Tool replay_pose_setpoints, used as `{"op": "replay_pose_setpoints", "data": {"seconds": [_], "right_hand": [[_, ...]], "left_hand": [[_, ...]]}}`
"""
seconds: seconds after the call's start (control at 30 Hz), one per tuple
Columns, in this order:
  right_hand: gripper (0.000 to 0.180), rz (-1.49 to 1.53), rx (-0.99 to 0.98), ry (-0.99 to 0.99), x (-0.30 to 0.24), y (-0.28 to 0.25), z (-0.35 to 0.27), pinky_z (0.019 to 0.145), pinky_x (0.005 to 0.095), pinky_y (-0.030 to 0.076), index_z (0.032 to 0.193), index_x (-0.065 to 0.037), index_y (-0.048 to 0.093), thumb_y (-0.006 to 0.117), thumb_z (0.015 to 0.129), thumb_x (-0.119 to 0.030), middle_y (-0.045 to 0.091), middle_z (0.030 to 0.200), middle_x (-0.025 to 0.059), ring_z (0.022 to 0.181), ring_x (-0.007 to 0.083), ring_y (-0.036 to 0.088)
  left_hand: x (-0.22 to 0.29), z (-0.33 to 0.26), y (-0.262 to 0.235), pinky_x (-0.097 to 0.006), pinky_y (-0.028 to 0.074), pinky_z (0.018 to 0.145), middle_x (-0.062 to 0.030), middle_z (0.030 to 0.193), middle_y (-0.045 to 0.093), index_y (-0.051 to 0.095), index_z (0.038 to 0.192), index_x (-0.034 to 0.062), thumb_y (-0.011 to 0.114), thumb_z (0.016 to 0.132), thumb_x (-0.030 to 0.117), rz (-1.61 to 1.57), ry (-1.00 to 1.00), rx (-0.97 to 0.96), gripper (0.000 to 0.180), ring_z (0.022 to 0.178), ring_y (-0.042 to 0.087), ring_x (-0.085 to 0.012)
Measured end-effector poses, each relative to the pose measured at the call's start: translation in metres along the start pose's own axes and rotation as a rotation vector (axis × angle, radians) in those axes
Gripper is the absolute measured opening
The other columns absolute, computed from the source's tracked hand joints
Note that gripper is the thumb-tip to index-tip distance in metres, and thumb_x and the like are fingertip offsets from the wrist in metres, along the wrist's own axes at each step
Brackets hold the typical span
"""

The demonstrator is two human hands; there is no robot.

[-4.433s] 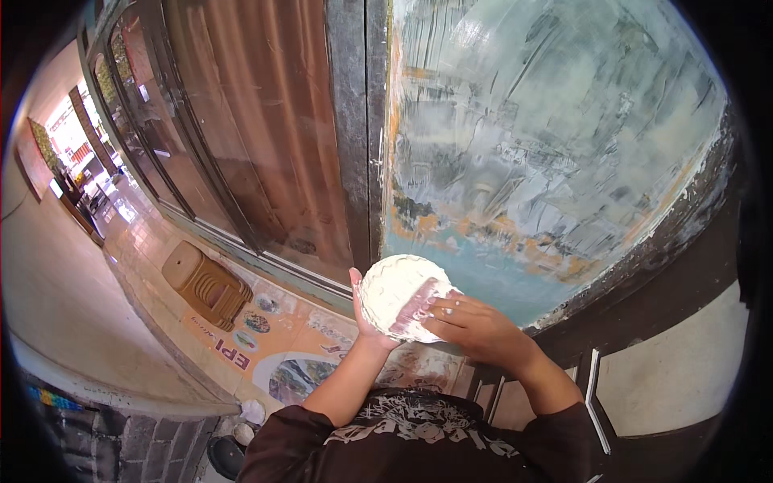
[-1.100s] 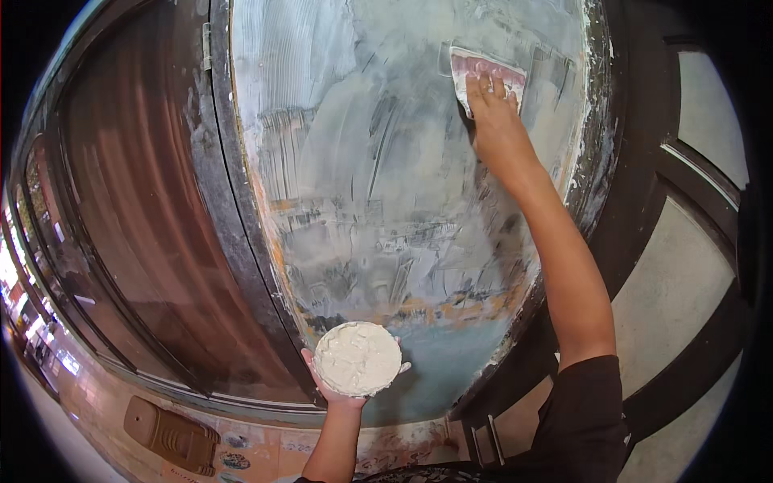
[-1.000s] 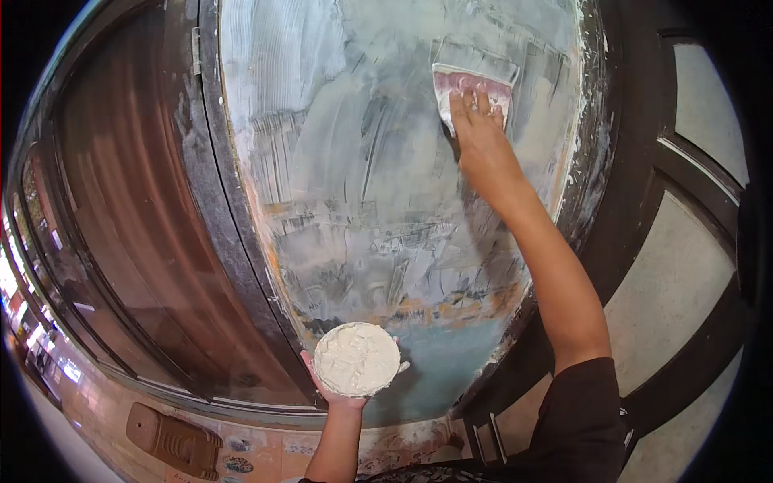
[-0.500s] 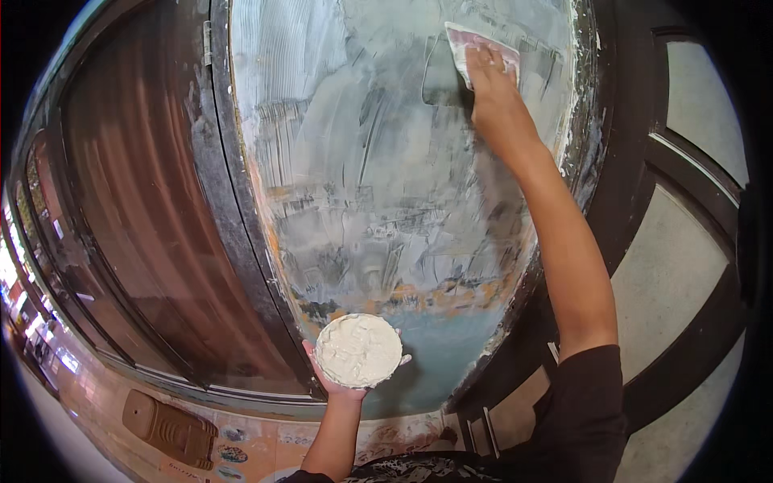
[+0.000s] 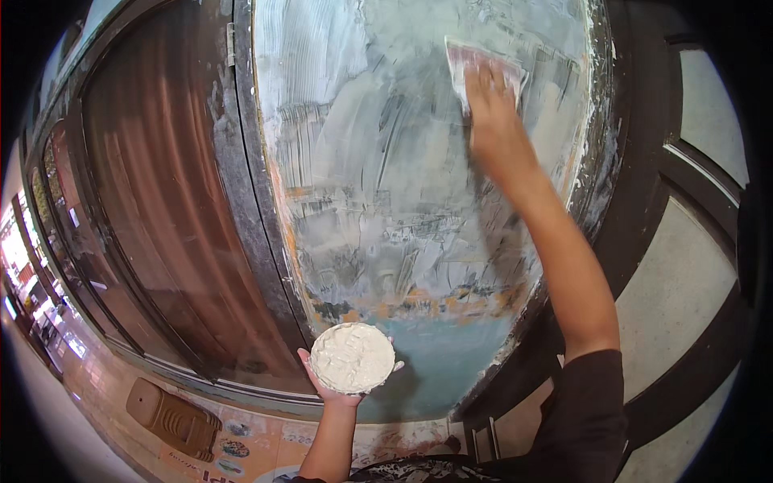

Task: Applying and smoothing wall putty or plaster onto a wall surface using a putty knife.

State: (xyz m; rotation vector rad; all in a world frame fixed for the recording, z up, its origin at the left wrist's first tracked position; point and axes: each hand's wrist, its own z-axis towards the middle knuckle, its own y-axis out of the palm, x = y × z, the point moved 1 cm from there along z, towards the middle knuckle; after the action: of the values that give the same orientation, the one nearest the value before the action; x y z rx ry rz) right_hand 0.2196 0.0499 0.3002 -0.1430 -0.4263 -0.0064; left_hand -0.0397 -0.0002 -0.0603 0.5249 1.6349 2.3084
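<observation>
Premises under renovation, at a building entrance or shopfront. The tall wall panel [image 5: 419, 185] is smeared with wet white filler over old blue and orange paint. Left of the panel stand dark-framed glass doors [image 5: 161, 209] with a brown curtain behind. Below the doors runs a tiled walkway [image 5: 88, 378].

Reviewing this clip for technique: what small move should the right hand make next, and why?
Probably draw the scraper downward across the wall panel. The right hand presses it flat near the top, where the white putty looks streaky, while the left hand holds the putty-filled bowl.
</observation>
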Motion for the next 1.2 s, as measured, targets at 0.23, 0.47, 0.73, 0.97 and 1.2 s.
{"op": "replay_pose_setpoints", "data": {"seconds": [0.23,0.47,0.73,0.97,1.2], "right_hand": [[0.053,-0.079,-0.176,-0.069,-0.02,0.047,-0.042,0.113,0.0587,0.034,0.141,0.01,0.04,0.049,0.09,0.0,0.044,0.145,0.0303,0.139,0.0489,0.038],[0.056,0.227,-0.116,0.064,-0.022,-0.003,-0.044,0.114,0.0563,0.033,0.145,0.009,0.037,0.049,0.09,0.001,0.041,0.149,0.0307,0.139,0.0493,0.038],[0.061,-0.142,-0.18,0.027,0.034,0.033,-0.065,0.115,0.0554,0.033,0.144,0.012,0.035,0.051,0.085,0.005,0.037,0.149,0.0333,0.142,0.0485,0.034],[0.062,0.14,-0.329,-0.007,-0.025,0.001,-0.105,0.116,0.0547,0.032,0.146,0.01,0.035,0.048,0.085,0.007,0.033,0.152,0.0342,0.142,0.0505,0.032],[0.055,0.027,-0.07,0.023,0.055,0.012,0.0,0.115,0.0511,0.033,0.145,0.008,0.037,0.045,0.09,0.003,0.039,0.15,0.03,0.142,0.0462,0.034]], "left_hand": [[0.006,-0.003,0.0,-0.087,0.019,0.1,-0.0223,0.158,0.031,0.039,0.153,0.0178,0.04,0.075,0.092,-0.015,0.018,-0.02,0.107,0.138,0.028,-0.0615],[0.031,-0.012,-0.003,-0.088,0.019,0.1,-0.0203,0.159,0.031,0.039,0.153,0.0193,0.039,0.076,0.092,0.084,0.121,0.038,0.106,0.138,0.03,-0.0591],[0.025,-0.006,0.002,-0.087,0.022,0.1,-0.0198,0.159,0.031,0.037,0.153,0.0212,0.039,0.076,0.092,0.172,0.095,-0.019,0.105,0.139,0.03,-0.0582],[0.031,-0.015,-0.004,-0.087,0.02,0.1,-0.0199,0.159,0.031,0.038,0.153,0.0209,0.042,0.075,0.092,0.083,0.116,0.032,0.105,0.139,0.029,-0.0588],[0.019,-0.009,0.006,-0.088,0.021,0.099,-0.0215,0.159,0.029,0.037,0.154,0.0182,0.041,0.075,0.092,0.071,0.075,-0.015,0.108,0.139,0.028,-0.06]]}}
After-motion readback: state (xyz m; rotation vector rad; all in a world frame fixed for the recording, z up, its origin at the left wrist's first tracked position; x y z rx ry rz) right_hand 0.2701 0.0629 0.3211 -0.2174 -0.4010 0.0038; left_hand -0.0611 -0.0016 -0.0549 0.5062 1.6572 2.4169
